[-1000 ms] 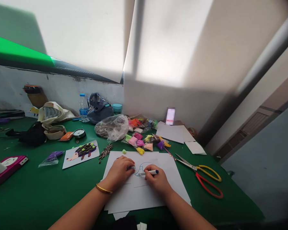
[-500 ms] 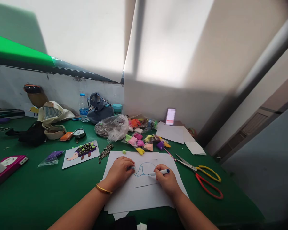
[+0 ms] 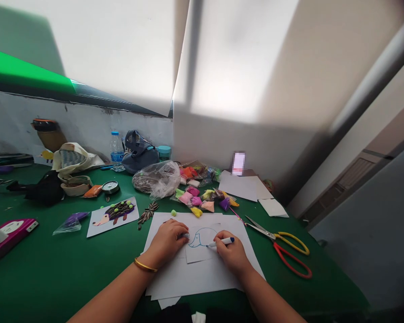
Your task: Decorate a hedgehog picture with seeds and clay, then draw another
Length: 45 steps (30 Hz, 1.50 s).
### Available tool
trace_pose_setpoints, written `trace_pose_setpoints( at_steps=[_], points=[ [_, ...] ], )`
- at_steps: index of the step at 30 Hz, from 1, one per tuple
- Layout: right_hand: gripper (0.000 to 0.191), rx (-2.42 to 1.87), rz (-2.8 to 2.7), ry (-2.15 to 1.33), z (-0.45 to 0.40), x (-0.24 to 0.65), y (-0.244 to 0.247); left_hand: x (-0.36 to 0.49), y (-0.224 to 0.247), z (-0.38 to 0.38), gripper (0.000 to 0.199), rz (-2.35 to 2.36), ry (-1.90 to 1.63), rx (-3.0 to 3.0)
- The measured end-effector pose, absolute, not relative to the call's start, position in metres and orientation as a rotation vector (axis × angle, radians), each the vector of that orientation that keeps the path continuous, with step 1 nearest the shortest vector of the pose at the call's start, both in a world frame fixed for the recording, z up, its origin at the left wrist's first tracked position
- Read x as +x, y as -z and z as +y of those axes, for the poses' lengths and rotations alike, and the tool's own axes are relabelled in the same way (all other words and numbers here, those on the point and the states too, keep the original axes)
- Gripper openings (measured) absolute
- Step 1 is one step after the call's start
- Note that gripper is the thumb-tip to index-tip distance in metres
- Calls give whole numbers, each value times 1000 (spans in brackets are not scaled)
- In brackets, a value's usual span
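My right hand (image 3: 230, 252) is closed round a white marker (image 3: 222, 242) with a dark blue cap end, its tip touching a small sheet (image 3: 202, 256). Blue lines on that sheet form a pointed animal head (image 3: 195, 241) and a curved back. On the sheet's left side rests my left hand (image 3: 168, 240), fingers curled round a small greyish thing too hidden to name. Larger white sheets (image 3: 202, 282) lie beneath both hands. To the left is a hedgehog picture (image 3: 112, 216) with green balls.
Open scissors (image 3: 274, 237) lie to the right. Beyond the paper are coloured clay packets (image 3: 195, 201), a plastic bag (image 3: 158, 179) and a propped phone (image 3: 238, 163). A magenta box (image 3: 11, 237) is at far left, a water bottle (image 3: 116, 151) by the wall.
My right hand and the marker have shifted slightly left, and the marker's tip sits a little further left on the drawing. The left hand has stayed almost where it was.
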State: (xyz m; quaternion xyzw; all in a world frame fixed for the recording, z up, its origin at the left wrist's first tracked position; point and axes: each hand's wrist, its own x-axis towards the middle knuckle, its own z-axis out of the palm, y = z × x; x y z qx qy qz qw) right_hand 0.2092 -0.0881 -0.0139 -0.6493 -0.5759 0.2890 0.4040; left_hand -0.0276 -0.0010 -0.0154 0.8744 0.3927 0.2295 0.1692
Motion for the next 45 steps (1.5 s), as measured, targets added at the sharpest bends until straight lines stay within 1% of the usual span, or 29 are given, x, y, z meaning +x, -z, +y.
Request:
trace_pose_setpoints(
  at_steps=[19, 45],
  points=[
    [20, -1645, -1458, -784, -89, 207, 10, -28, 16, -1, 14, 1125, -637, 2488],
    [20, -1678, -1439, -755, -87, 208, 13, -28, 16, 1, 13, 1127, -616, 2492]
  ],
)
